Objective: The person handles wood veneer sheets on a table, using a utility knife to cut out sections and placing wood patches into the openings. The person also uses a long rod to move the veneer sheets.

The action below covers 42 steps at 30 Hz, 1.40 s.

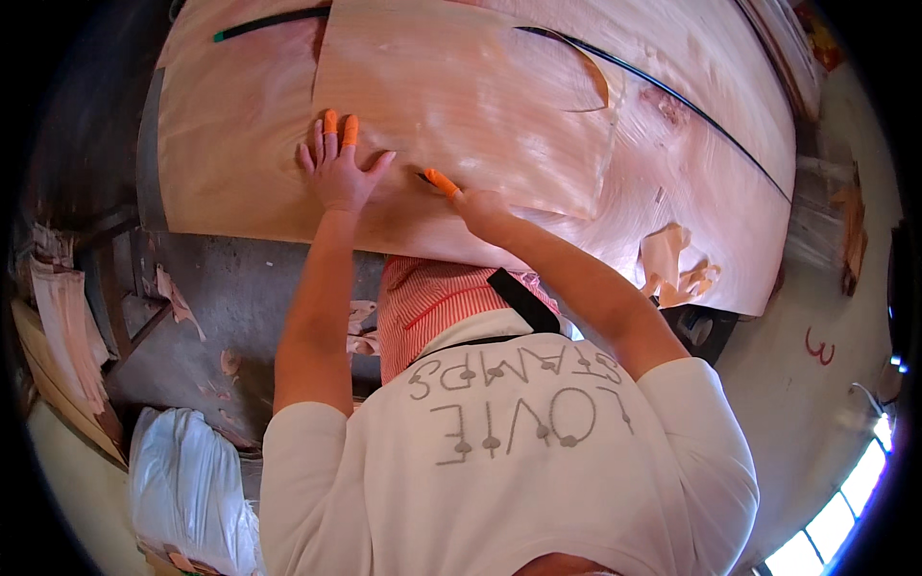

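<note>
My left hand [341, 178] lies flat with its fingers spread on a thin wood veneer sheet [461, 96]; two of its fingers wear orange finger cots. To its right, my right hand [477, 206] is closed, with an orange cot on the outstretched forefinger. A small dark blade [422, 177] pokes out beside that fingertip and meets the veneer; most of it is hidden by the hand. This sheet overlaps a larger veneer panel [221, 144] that covers the work table. A slit with a lifted, curved edge [597, 82] shows at the sheet's upper right.
A long black strip [672, 93] lies across the right of the panel, and a shorter one [274, 21] at the far left. Torn veneer scraps [667, 264] rest near the right front edge. White plastic sheeting [187, 480] and stacked veneer pieces [67, 326] stand at the lower left.
</note>
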Each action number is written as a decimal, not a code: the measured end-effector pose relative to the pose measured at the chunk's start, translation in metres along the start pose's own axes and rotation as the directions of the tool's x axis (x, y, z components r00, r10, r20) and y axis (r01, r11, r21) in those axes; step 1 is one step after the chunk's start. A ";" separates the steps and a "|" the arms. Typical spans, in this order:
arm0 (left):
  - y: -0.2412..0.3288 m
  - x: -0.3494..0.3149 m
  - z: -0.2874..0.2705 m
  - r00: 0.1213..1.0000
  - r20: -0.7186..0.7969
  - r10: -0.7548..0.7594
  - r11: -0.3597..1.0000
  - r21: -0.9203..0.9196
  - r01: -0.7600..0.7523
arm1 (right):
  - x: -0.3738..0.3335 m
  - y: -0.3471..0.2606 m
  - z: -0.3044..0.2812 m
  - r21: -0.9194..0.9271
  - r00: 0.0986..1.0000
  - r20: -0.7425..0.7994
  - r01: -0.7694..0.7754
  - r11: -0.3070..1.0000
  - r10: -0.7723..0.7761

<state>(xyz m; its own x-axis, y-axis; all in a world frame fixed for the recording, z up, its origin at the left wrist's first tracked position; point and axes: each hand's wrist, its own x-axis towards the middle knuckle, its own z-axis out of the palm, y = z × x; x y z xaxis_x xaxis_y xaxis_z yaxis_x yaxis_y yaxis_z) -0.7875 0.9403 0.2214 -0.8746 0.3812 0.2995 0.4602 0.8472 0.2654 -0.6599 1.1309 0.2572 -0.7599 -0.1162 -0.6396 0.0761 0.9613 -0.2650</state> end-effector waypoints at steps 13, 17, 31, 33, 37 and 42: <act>0.008 0.004 0.003 0.999 0.003 0.048 0.998 0.033 -0.048 | -0.073 0.116 -0.012 0.207 0.997 0.079 -0.016 0.978 0.000; 0.011 0.006 0.007 0.999 0.010 0.053 0.998 0.024 -0.053 | -0.089 0.172 0.003 -0.195 0.970 0.225 0.138 0.971 -0.093; 0.007 0.006 0.008 0.998 0.045 0.047 0.999 0.019 -0.048 | -0.112 0.274 -0.073 -0.354 0.891 0.435 0.302 0.885 -0.131; 0.009 0.008 0.005 0.997 0.063 0.042 0.999 0.025 -0.044 | -0.111 0.276 -0.082 -0.383 0.881 0.464 0.289 0.877 -0.087; 0.008 0.007 -0.001 0.997 0.073 0.009 1.000 0.021 -0.011 | -0.092 0.229 -0.108 -0.292 0.910 0.315 0.365 0.884 -0.271; 0.001 0.005 -0.004 1.000 0.028 -0.008 0.999 -0.033 0.009 | -0.016 0.135 -0.116 -0.301 0.903 0.176 0.428 0.852 -0.392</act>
<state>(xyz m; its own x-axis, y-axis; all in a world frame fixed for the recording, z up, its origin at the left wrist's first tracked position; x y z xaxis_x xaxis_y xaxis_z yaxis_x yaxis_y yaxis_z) -0.7910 0.9419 0.2274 -0.8823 0.3846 0.2715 0.4570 0.8380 0.2982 -0.7121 1.2914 0.3154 -0.6024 -0.5253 -0.6010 -0.4549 0.8446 -0.2823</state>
